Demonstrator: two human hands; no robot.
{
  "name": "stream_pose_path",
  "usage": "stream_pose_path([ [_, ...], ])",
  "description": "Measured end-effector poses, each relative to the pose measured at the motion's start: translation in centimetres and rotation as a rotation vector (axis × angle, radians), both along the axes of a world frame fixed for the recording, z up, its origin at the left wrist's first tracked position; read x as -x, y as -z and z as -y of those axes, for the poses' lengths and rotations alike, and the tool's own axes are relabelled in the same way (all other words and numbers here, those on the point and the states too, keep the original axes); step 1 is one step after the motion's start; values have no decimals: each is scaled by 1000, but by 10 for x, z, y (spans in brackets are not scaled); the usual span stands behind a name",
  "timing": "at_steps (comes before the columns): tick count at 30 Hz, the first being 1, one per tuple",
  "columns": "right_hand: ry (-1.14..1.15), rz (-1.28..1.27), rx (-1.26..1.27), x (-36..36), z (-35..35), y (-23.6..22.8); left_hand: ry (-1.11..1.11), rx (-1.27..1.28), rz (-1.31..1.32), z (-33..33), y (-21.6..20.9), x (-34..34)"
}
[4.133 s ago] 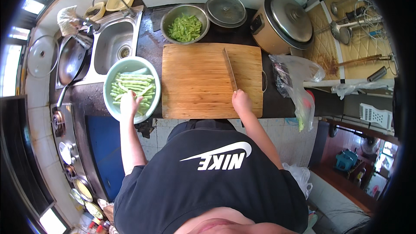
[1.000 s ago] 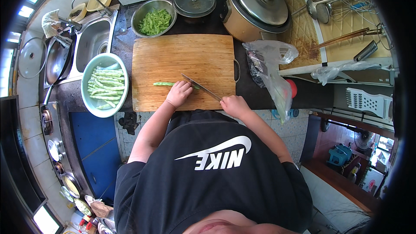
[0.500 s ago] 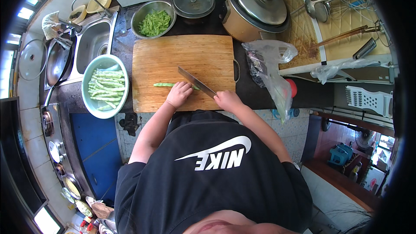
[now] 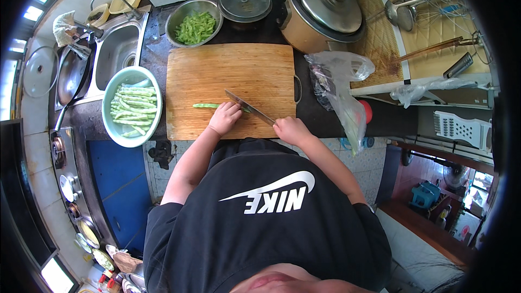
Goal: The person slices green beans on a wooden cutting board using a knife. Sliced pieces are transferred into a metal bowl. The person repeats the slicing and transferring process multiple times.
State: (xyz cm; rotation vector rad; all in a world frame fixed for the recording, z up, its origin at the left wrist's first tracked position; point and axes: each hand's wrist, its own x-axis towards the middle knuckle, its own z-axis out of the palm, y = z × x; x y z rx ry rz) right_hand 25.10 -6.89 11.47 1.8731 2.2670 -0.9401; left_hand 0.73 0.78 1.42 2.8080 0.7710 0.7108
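On the wooden cutting board [image 4: 230,70] lies a green bean [image 4: 205,106], held down under the curled fingers of my left hand [image 4: 225,118]. My right hand [image 4: 290,131] grips the handle of a kitchen knife [image 4: 251,107]. Its blade slants from my right hand up toward the middle of the board, right beside my left fingertips. A bit of green shows at the blade's right side, close to my left hand. Left of the board, a pale blue bowl [image 4: 110,125] holds several whole green beans [image 4: 134,106].
Behind the board stand a metal bowl [image 4: 171,21] of cut greens [image 4: 195,27], a lidded pot [image 4: 245,1] and a big cooker [image 4: 309,27]. A clear plastic bag [image 4: 347,97] hangs over the counter edge at right. The sink [image 4: 116,49] is at far left.
The knife and my right hand have shifted slightly to the right. My left hand stays on the bean.
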Motion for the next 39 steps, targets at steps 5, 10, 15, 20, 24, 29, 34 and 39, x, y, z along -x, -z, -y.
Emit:
stream_pose_path([
  [5, 11, 1, 48, 3, -3, 4, 1, 5, 2, 0, 0, 0],
  [10, 71, -23, 74, 21, -18, 20, 10, 30, 8, 0, 0, 0],
  [15, 137, -64, 42, 16, -16, 25, -24, 6, 65, 0, 1, -1],
  [20, 100, -58, 39, 3, -2, 13, -43, 6, 69, 2, 2, -1],
  [24, 43, -30, 44, 3, 0, 6, -33, 15, 51, 1, 2, 0],
  [29, 17, -16, 53, 3, -5, 4, -25, 11, 39, 1, 1, 0],
  [34, 28, -14, 71, 15, -14, 12, -24, 38, 33, 1, 0, 0],
  [39, 78, -39, 64, 26, -23, 24, -46, 62, 71, 3, 2, 0],
])
